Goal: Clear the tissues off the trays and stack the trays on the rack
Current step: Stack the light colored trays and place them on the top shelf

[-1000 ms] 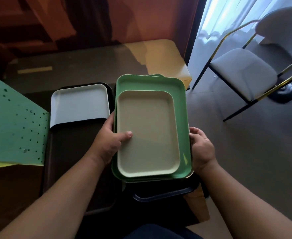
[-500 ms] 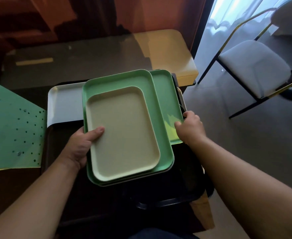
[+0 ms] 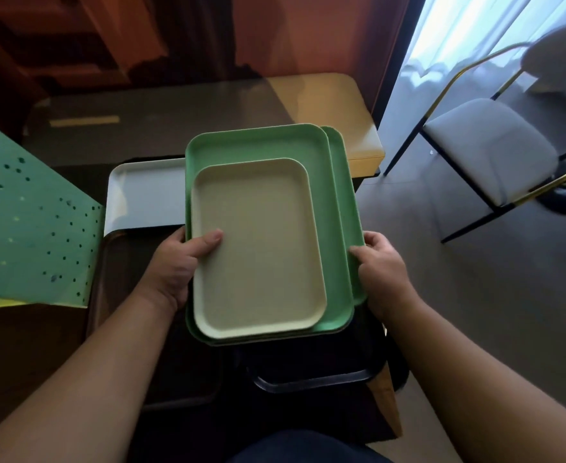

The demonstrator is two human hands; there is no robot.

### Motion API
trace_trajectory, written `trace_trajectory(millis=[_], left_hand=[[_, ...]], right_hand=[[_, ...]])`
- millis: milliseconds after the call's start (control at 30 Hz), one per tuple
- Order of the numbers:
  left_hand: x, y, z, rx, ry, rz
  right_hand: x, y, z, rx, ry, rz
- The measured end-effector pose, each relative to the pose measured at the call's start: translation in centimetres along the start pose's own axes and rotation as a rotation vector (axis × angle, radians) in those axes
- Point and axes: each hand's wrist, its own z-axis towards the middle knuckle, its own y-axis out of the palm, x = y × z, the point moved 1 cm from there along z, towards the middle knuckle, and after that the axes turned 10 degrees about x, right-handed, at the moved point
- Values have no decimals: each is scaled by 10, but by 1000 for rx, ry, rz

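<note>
Beside a dim table (image 3: 161,128), the green tray (image 3: 328,212) with its cream tray (image 3: 258,248), gripped by the left hand (image 3: 174,265), has been slid back over the lower green tray (image 3: 350,208), pinched by the right hand (image 3: 385,272); stacking is nearly squared.

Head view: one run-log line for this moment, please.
left hand: grips cream tray nested in upper green tray | right hand: holds lower green tray edge | tissues: none visible

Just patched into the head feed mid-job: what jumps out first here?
Dead centre, a cream tray sits inside a green tray, with a second green tray peeking out on its right. The left hand grips the stack's left edge, thumb on the cream tray; the right hand holds the lower green tray's edge. A white tray lies behind on the left, a chair to the right.
</note>
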Motion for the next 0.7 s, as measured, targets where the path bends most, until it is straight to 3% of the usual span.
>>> trace_trajectory(millis=[200,300,433,700], left_hand=[[-12,19,-24,7,55,26],[-17,30,-37,-35,52,21],[-23,43,-51,-52,125,42],[-39,36,-61,175,137,157]], right_hand=[[16,-36,-24,-135,98,310],[19,-47,-26,-289,162,391],[4,-62,-18,-427,154,209],[2,-53,-25,-372,-26,-57]])
